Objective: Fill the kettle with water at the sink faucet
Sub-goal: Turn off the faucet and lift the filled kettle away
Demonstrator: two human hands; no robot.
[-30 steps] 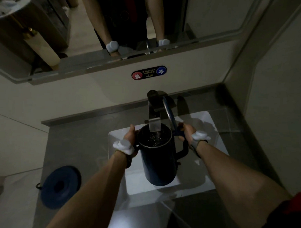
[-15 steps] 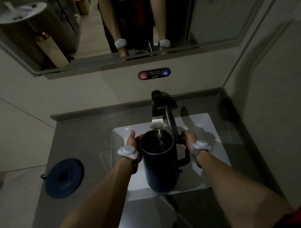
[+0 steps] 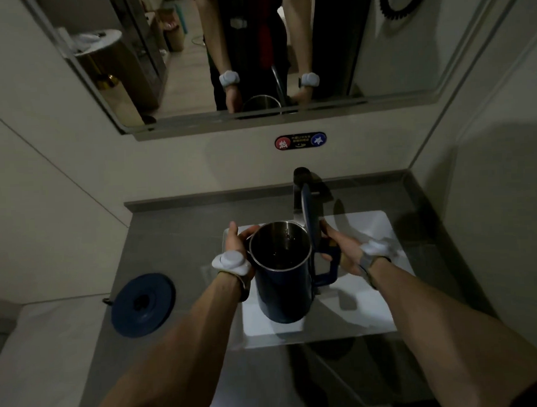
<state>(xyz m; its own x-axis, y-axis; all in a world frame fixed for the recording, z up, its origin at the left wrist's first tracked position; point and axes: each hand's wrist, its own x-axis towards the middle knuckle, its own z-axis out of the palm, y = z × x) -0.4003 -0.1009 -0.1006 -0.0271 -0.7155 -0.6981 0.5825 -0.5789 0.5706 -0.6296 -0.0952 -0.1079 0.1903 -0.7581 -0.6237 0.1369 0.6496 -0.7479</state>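
A dark blue kettle [image 3: 284, 294] with a steel inside hangs over the white sink [image 3: 374, 227], its lid [image 3: 307, 211] flipped upright at the back. Dark water shows in its bottom. My left hand [image 3: 236, 241] grips the kettle's left rim and body. My right hand [image 3: 339, 248] is closed on the blue handle [image 3: 325, 266]. The dark faucet [image 3: 300, 184] stands behind the kettle, with its spout just past the far rim. No stream of water is visible.
A round blue kettle base [image 3: 143, 305] lies on the grey counter [image 3: 171, 246] to the left. A mirror [image 3: 256, 51] hangs on the wall above a red-and-blue hot/cold sticker [image 3: 300, 140]. Walls close in on both sides.
The kettle has come back toward me and slightly up, out from under the faucet spout. Both hands kept their hold. The view has tilted up, showing more of the mirror.
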